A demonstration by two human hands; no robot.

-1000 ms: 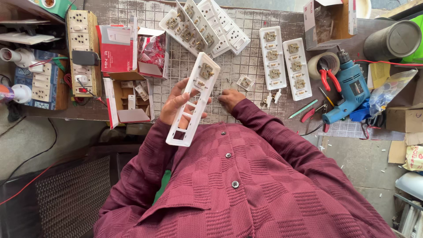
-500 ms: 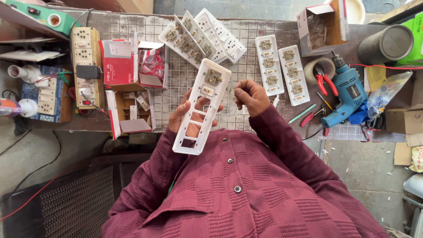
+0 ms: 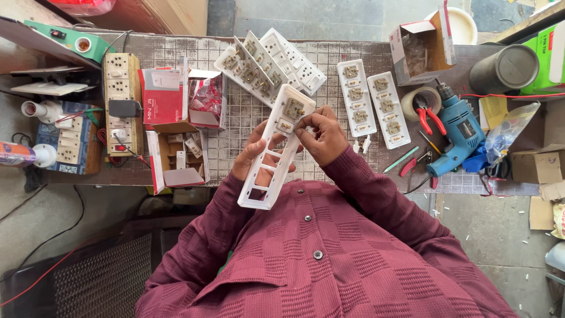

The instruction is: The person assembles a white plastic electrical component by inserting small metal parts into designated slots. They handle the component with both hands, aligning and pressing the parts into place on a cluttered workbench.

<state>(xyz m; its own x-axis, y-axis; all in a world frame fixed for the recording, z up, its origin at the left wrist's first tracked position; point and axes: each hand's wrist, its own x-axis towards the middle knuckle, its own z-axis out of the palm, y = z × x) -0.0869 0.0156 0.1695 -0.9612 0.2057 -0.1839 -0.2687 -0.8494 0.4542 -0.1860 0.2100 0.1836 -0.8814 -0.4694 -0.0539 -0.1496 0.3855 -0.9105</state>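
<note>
I hold a long white plastic switchboard frame [image 3: 272, 171] tilted in front of my chest. My left hand [image 3: 253, 154] grips it from underneath, fingers showing through its empty slots. Two socket modules [image 3: 290, 116] sit in the frame's top end. My right hand [image 3: 322, 136] has its fingertips pinched on the second module at the frame's right edge. Both sleeves are maroon.
On the gridded bench [image 3: 247, 118] lie several white frames fitted with sockets [image 3: 265, 62], two more [image 3: 372, 100] to the right, red and white boxes [image 3: 170, 97] at left, a tape roll and red pliers [image 3: 425, 109], a blue drill [image 3: 458, 132], a grey cylinder [image 3: 505, 68].
My right hand came back from the bench to the frame and now presses a second module into it. The frame has been drawn slightly closer to me.
</note>
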